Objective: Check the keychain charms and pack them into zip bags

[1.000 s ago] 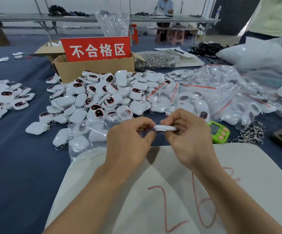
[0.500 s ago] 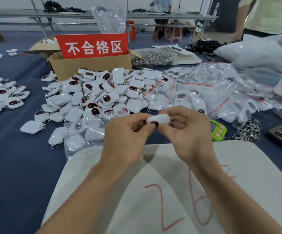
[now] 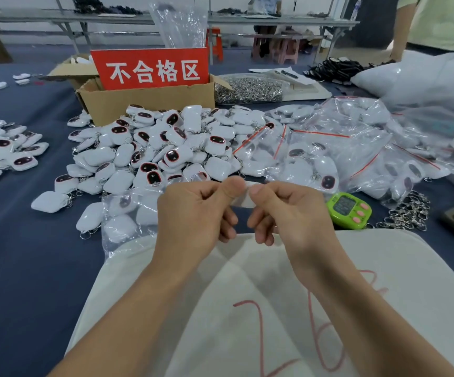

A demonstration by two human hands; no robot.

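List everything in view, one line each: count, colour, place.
held charm: one, white, front centre, pinched at both ends
loose charms: many, white with dark faces, heaped mid-table; a smaller heap at the left edge
zip bags: several, clear with red strips, holding charms, right of the heap
cardboard box: one, brown, behind the heap
sign: one, red with white characters, standing at the box
key rings: a heap, silver, right of the box
timer: one, green, below the bags
clasps: a cluster, silver, right of the timer
pad: one, white with red marks, nearest the person
left hand: pinches the held charm
right hand: pinches the held charm
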